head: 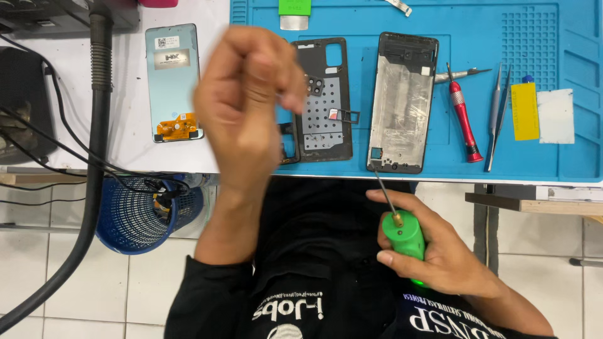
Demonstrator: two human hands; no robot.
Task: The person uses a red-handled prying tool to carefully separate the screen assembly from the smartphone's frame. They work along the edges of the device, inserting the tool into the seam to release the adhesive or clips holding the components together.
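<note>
My right hand [447, 254] grips a green electric screwdriver [405, 235] below the table edge. Its thin bit points up at the lower left corner of a phone frame [402, 103] with a bare metal middle, lying on the blue work mat [534, 37]. My left hand [242, 103] is raised above the table with fingertips pinched together; it is blurred and nothing shows between the fingers. It partly covers a black inner phone cover [323, 107] with a camera cut-out. A detached phone screen [173, 81] with an orange flex cable lies on the white table at the left.
On the mat's right lie a red-handled screwdriver [463, 119], tweezers [496, 119], a yellow card [524, 112] and a white card [556, 116]. A thick black hose [94, 157] and cables hang at left over a blue mesh basket [135, 216] on the tiled floor.
</note>
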